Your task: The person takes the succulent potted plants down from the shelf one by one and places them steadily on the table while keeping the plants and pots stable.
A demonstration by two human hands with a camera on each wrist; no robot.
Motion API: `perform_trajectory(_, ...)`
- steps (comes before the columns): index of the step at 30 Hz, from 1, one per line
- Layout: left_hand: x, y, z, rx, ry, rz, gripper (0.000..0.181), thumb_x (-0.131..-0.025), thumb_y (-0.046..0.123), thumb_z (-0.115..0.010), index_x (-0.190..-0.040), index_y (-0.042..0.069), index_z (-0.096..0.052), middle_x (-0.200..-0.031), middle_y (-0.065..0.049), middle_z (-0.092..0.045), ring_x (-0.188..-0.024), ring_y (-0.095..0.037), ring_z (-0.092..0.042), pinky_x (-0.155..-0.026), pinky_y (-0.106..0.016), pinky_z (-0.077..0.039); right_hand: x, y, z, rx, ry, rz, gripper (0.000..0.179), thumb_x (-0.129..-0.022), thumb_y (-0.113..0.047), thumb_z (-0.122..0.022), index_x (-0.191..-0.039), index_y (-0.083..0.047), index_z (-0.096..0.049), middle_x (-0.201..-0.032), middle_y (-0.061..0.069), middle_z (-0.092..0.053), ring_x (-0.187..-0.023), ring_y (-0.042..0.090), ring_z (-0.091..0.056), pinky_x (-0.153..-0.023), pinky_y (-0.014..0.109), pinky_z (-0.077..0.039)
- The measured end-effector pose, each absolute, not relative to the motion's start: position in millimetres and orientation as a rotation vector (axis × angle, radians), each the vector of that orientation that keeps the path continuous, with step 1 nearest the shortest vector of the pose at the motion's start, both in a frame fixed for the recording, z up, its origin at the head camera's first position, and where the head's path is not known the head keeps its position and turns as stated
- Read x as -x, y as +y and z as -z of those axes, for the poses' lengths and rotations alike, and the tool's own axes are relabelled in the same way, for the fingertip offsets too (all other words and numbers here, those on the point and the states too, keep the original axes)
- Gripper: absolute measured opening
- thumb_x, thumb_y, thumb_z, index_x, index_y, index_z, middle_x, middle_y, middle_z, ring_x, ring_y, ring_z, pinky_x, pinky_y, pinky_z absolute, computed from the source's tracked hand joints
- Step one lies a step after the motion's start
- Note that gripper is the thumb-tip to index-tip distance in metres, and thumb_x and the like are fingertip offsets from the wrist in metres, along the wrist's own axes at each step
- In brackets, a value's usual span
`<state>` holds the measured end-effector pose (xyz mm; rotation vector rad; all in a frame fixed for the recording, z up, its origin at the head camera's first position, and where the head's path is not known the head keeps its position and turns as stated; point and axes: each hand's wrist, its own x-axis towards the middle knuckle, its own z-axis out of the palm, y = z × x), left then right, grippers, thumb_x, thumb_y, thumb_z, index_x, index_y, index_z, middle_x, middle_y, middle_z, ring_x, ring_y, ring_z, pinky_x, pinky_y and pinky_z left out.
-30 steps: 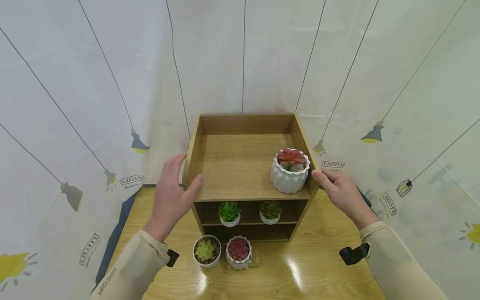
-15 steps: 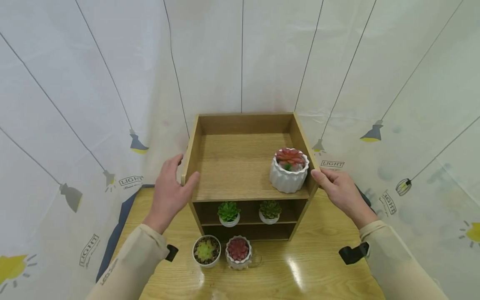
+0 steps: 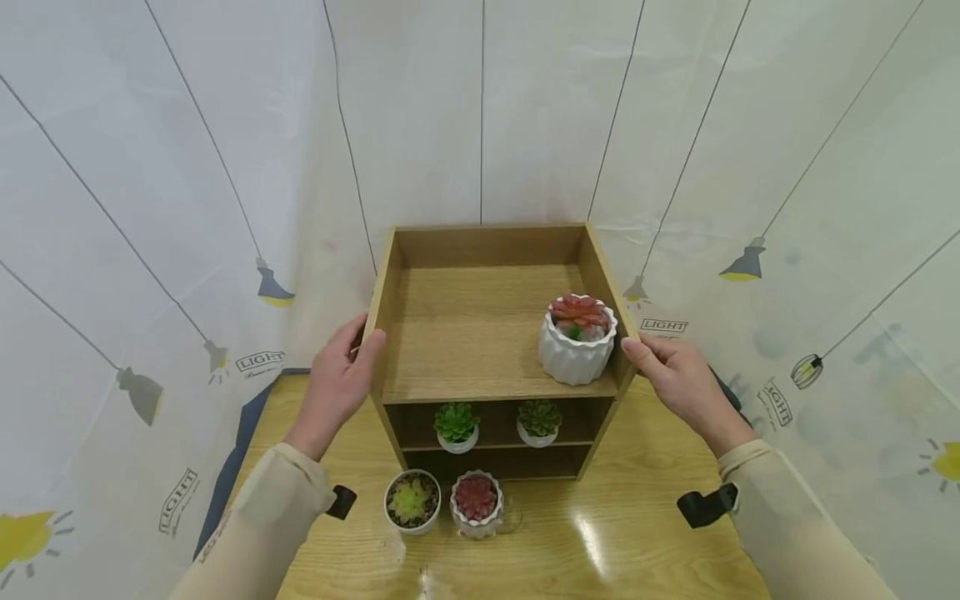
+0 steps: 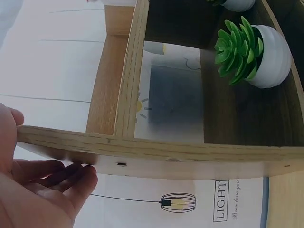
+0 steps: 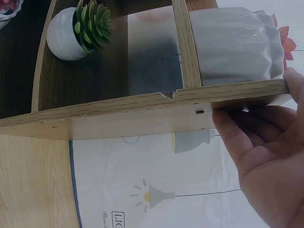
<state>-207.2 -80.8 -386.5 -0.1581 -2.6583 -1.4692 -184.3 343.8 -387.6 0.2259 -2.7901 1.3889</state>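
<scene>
A wooden shelf unit (image 3: 472,333) stands upright on the table, with an open top tray and two lower levels. My left hand (image 3: 337,387) holds its left side panel near the top, thumb at the front edge and fingers along the outer face. On the opposite side, my right hand (image 3: 682,387) grips the right panel, as the right wrist view also shows. A large ribbed white pot with a red succulent (image 3: 576,350) sits at the right of the top tray. Two small white pots with green succulents (image 4: 237,50) occupy the level below, one left (image 3: 456,425) and one right (image 3: 538,421).
In front of the unit on the wooden table (image 3: 630,533) stand a round white pot with a yellow-green succulent (image 3: 412,502) and a ribbed pot with a dark red one (image 3: 477,504). A lamp-printed sheet (image 3: 420,108) hangs close behind and at both sides.
My left hand has moved in, its thumb drawing from over the tray back onto the left panel's edge. The right hand keeps its grip, and the pots stay in place.
</scene>
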Motion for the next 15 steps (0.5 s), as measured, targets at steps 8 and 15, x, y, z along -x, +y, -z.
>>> perform_trajectory(8,212.1,-82.4,391.4,0.092,-2.622,1.483,0.058,-0.110,0.043,-0.044,-0.155,0.007,-0.046,-0.145,-0.021,-0.055,-0.123,-0.040,-0.061,-0.090,-0.051,-0.058,185.2,342.5,386.2,-0.228,-2.797,-1.362,0.059,-0.111,-0.040,-0.045,-0.148,0.006,-0.048,-0.150,0.028,-0.047,-0.141,0.045,-0.044,-0.112,0.063,-0.039)
perform_trajectory(15,213.2,-79.8,397.4,0.126,-2.561,1.470,0.053,-0.110,0.036,-0.043,-0.150,0.002,-0.051,-0.138,-0.022,-0.055,-0.125,-0.042,-0.059,-0.098,-0.054,-0.055,183.9,342.5,385.9,-0.223,-2.804,-1.356,0.059,-0.111,-0.040,-0.045,-0.148,0.006,-0.049,-0.149,0.028,-0.048,-0.140,0.046,-0.045,-0.111,0.063,-0.039)
